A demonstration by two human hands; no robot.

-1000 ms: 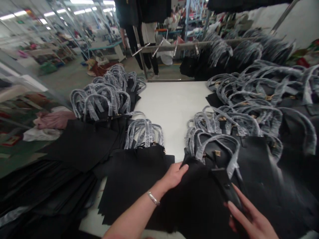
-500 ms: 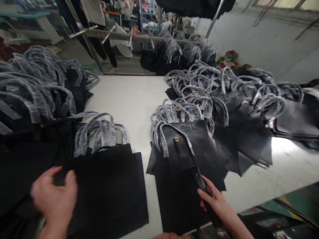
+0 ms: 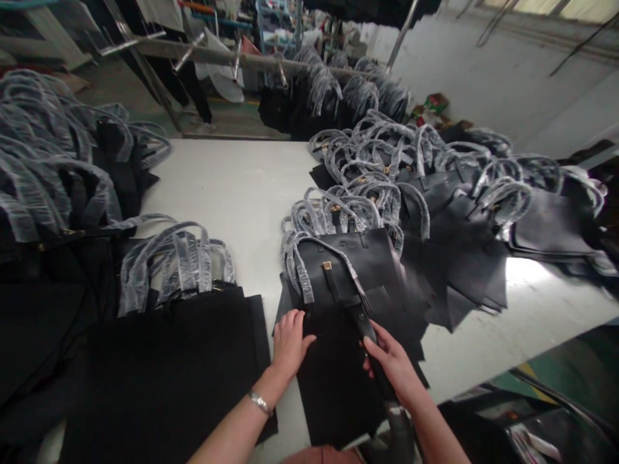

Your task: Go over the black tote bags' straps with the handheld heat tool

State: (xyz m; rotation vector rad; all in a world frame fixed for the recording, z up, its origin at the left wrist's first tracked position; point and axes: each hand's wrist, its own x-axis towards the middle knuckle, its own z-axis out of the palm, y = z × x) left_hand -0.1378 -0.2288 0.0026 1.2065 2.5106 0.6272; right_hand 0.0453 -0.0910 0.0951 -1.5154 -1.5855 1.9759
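A black bag panel (image 3: 358, 258) with a gold clasp and a plastic-wrapped handle lies on the right stack, in the middle of the view. My right hand (image 3: 384, 357) is closed around a long black tool (image 3: 382, 380), whose front end rests on the panel's lower part. Beside the panel's lower left edge is my left hand (image 3: 293, 341), fingers together and thumb apart, touching the black material and holding nothing; a silvery bracelet is on the wrist. More black bags (image 3: 178, 367) with wrapped handles lie to the left.
Heaps of wrapped handles and black bags cover the white table's (image 3: 207, 174) left side and right side (image 3: 459, 245). Behind the table stand a metal rack (image 3: 251, 61) with hanging bags and a person's dark-trousered legs (image 3: 193, 96).
My left hand has moved right, from above the left bags to the edge of the panel. My right hand still holds the black tool. The view has shifted slightly.
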